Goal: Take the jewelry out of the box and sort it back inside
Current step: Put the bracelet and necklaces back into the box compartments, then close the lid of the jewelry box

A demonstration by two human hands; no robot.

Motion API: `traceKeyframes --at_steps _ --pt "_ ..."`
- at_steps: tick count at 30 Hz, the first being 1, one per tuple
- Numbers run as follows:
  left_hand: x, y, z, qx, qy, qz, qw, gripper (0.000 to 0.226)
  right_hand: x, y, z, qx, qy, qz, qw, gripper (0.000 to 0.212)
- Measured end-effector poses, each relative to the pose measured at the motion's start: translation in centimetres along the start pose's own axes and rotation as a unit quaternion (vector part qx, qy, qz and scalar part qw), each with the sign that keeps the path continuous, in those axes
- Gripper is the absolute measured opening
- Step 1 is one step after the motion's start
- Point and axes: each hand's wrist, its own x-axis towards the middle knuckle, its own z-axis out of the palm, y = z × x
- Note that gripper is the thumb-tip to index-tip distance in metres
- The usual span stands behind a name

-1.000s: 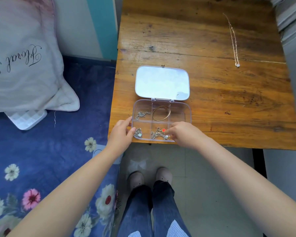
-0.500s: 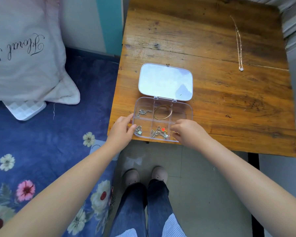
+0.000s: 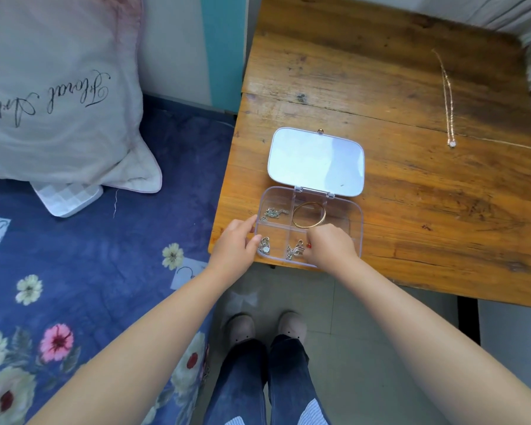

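A worn, glossy brown wooden table (image 3: pixel 396 96) stood over a pale tiled floor (image 3: pixel 350 348). Left of it lay a bed with a navy floral bedsheet (image 3: pixel 83 271) and a cream pillow printed with script lettering (image 3: pixel 49 96), backed by a white wall with a teal stripe (image 3: pixel 224 47). Soft daylight everywhere.

Single head-worn wide-angle view, aimed forward and steeply down. Brown wooden table (image 3: pixel 411 191) seen from above at arm's reach; clear plastic compartment box (image 3: pixel 354 228) near frame centre. Both forearms enter from bottom corners. Blue floral bedspread (image 3: pixel 89 271) framed at left, grey shoes (image 3: pixel 265 328) on floor tiles directly below. Edges bent by lens.
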Motion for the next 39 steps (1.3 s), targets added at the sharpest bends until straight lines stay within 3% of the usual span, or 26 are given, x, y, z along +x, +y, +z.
traceKeyframes --at_steps 6,10,13,15,16,19,21,24,27,31,35,39 --pt "0.0 0.2 -0.1 -0.003 -0.007 -0.010 1.000 0.046 -3.7 4.5 -2.2 0.063 0.113 -0.039 0.991 0.011" --pt "-0.1 0.2 -0.1 -0.004 -0.007 -0.009 1.000 0.046 -4.4 6.1 -2.0 0.030 0.042 -0.043 0.998 0.030" --pt "-0.1 0.2 -0.1 -0.001 -0.006 -0.010 1.000 0.046 -2.8 6.4 -2.9 0.130 0.152 -0.052 0.978 0.023" --pt "-0.1 0.3 -0.1 0.005 -0.004 -0.010 1.000 0.045 -0.5 6.9 -3.8 0.209 0.249 0.010 0.946 0.027" --pt "-0.1 0.3 -0.1 0.010 -0.003 -0.011 1.000 0.045 0.9 7.2 -4.5 0.270 0.259 0.064 0.925 0.034" --pt "0.0 0.7 -0.1 0.016 0.000 -0.028 0.999 0.043 5.7 7.7 -5.9 0.493 0.176 0.205 0.827 0.052" --pt "0.1 1.0 0.1 -0.021 0.016 -0.058 0.998 0.042 8.0 7.8 -6.0 0.576 0.168 0.231 0.766 0.048" --pt "0.0 1.3 0.6 -0.033 0.045 -0.085 0.995 0.040 9.2 8.0 -5.9 0.604 0.207 0.244 0.730 0.034" --pt "0.2 1.9 0.7 -0.046 0.059 -0.082 0.994 0.038 8.4 8.4 -6.4 0.610 0.231 0.219 0.726 0.030" --pt "1.1 3.3 0.6 -0.045 0.048 -0.099 0.993 0.035 5.6 9.1 -7.8 0.636 0.282 0.107 0.710 0.025" --pt "1.5 3.5 -0.5 -0.082 0.054 -0.115 0.988 0.037 1.9 10.0 -7.0 0.614 0.272 0.045 0.739 0.024" --pt "1.3 3.7 -1.0 -0.139 0.066 -0.161 0.975 0.050 -1.8 10.6 -2.8 0.557 0.221 0.029 0.800 0.027"
